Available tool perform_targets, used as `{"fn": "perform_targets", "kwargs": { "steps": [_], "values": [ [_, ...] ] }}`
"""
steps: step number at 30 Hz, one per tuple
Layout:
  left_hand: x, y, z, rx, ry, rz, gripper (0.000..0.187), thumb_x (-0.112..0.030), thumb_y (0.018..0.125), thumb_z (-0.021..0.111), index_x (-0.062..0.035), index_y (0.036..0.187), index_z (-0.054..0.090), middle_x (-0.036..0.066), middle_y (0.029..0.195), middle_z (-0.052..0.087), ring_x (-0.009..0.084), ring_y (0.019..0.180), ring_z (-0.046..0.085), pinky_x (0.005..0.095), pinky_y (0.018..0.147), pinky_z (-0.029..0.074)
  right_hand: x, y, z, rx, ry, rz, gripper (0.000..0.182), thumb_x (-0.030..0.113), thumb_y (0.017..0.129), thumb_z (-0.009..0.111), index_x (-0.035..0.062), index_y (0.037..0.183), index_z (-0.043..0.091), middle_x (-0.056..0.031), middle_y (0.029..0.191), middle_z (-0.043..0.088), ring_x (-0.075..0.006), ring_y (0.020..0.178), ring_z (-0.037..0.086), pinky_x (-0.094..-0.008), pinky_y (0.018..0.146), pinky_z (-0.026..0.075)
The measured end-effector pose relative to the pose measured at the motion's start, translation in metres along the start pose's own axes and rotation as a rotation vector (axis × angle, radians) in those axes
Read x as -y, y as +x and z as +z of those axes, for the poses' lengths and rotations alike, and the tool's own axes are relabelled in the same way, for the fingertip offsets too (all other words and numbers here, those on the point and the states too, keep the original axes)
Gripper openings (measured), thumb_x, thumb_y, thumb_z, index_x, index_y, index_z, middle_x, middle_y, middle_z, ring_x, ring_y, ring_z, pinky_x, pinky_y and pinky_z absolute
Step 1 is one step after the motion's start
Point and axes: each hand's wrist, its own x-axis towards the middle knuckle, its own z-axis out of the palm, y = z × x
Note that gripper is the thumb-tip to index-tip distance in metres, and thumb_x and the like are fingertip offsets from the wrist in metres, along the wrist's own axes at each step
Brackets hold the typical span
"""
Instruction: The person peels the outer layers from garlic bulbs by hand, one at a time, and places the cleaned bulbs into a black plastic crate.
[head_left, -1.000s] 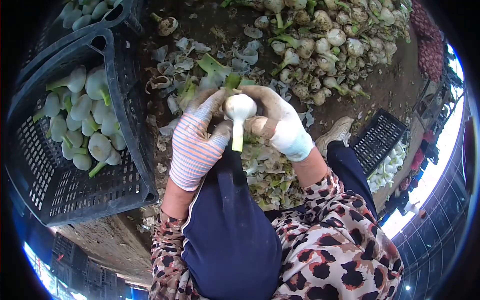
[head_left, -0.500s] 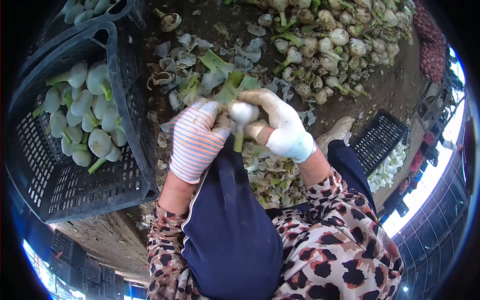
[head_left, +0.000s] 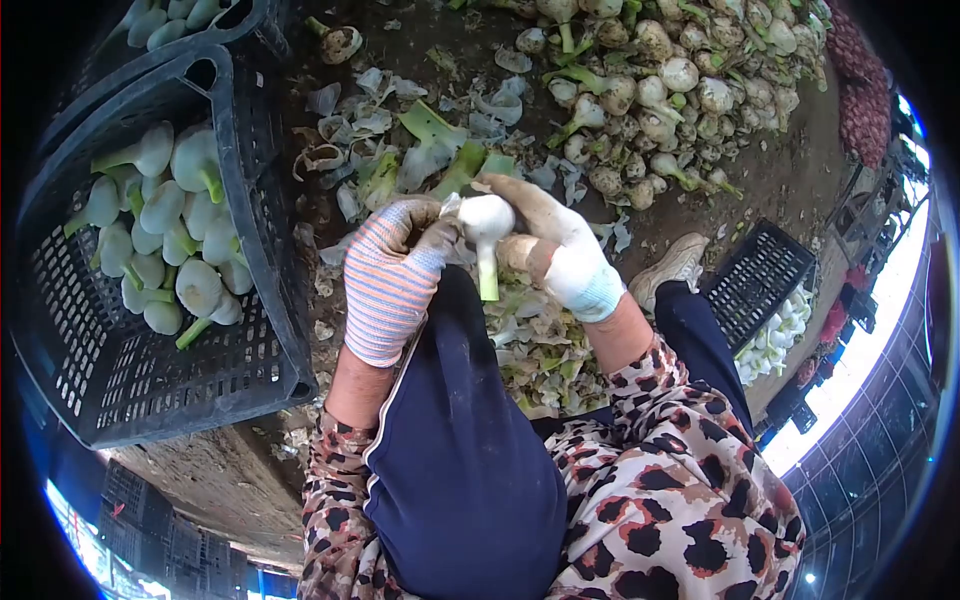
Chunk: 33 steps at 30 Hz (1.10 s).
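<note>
A white garlic bulb [head_left: 487, 217] is in my right hand [head_left: 560, 240], which wears a soiled white glove and has its fingers curled round the bulb's right side. Its trimmed green stem [head_left: 488, 283] points down toward my knee. At the bulb's left edge, my left hand [head_left: 395, 275], in a striped glove, is closed with thumb and fingers on a flap of papery garlic skin [head_left: 451, 208]. The left fingertips are partly hidden.
To the left, a black plastic crate [head_left: 190, 395] holds several cleaned garlic bulbs [head_left: 200, 285]. Peeled skins [head_left: 430, 135] litter the ground ahead. Unpeeled garlic [head_left: 650, 100] is heaped at the upper right. Another black crate [head_left: 760, 280] stands beside my shoe [head_left: 675, 265].
The bulb's outer layer has come away on the left, leaving a smoother white surface. My left hand has shifted slightly left, and its fingers have moved off the bulb's side.
</note>
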Motion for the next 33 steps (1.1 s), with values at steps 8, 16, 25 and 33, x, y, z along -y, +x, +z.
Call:
{"fn": "perform_targets", "kwargs": {
  "steps": [8, 16, 25, 33],
  "values": [
    [0.011, 0.014, 0.000, -0.126, -0.735, -0.111, 0.008, -0.007, 0.092, 0.065, -0.0008, 0.095, 0.069, 0.009, 0.084, 0.069, 0.0182, 0.070, 0.066, 0.0317, 0.067, 0.056, -0.020, 0.009, 0.006, -0.180, 0.126, 0.342, 0.070, 0.001, 0.083, 0.055, -0.0053, 0.149, 0.034, -0.0140, 0.121, 0.061, -0.0193, 0.100, 0.062, -0.0297, 0.071, 0.057],
    [0.022, 0.016, 0.000, -0.033, -0.320, -0.012, 0.043, -0.004, 0.095, 0.058, 0.0013, 0.137, 0.052, 0.016, 0.132, 0.058, 0.0249, 0.122, 0.059, 0.0384, 0.110, 0.044, -0.003, 0.000, 0.012, -0.194, 0.218, 0.128, 0.074, -0.001, 0.085, 0.053, -0.0029, 0.154, 0.025, -0.0147, 0.128, 0.057, -0.0201, 0.100, 0.063, -0.0322, 0.075, 0.059],
    [0.015, 0.006, 0.001, 0.143, -0.274, -0.188, 0.058, -0.050, 0.103, 0.049, 0.0030, 0.126, 0.059, 0.012, 0.108, 0.070, 0.0182, 0.100, 0.066, 0.0318, 0.090, 0.053, 0.017, -0.009, 0.007, -0.133, -0.660, 0.099, 0.082, 0.032, 0.072, 0.083, -0.0017, 0.139, 0.051, -0.0113, 0.117, 0.065, -0.0172, 0.098, 0.063, -0.0305, 0.088, 0.051],
    [0.033, 0.008, 0.004, 0.106, -0.054, 0.070, 0.037, -0.033, 0.106, 0.047, 0.0007, 0.114, 0.063, 0.008, 0.099, 0.071, 0.0212, 0.091, 0.069, 0.0336, 0.081, 0.055, 0.011, 0.002, 0.008, -0.012, -0.391, 0.023, 0.071, 0.032, 0.069, 0.086, -0.0003, 0.126, 0.057, -0.0117, 0.113, 0.067, -0.0188, 0.102, 0.064, -0.0311, 0.091, 0.050]
  ]
}}
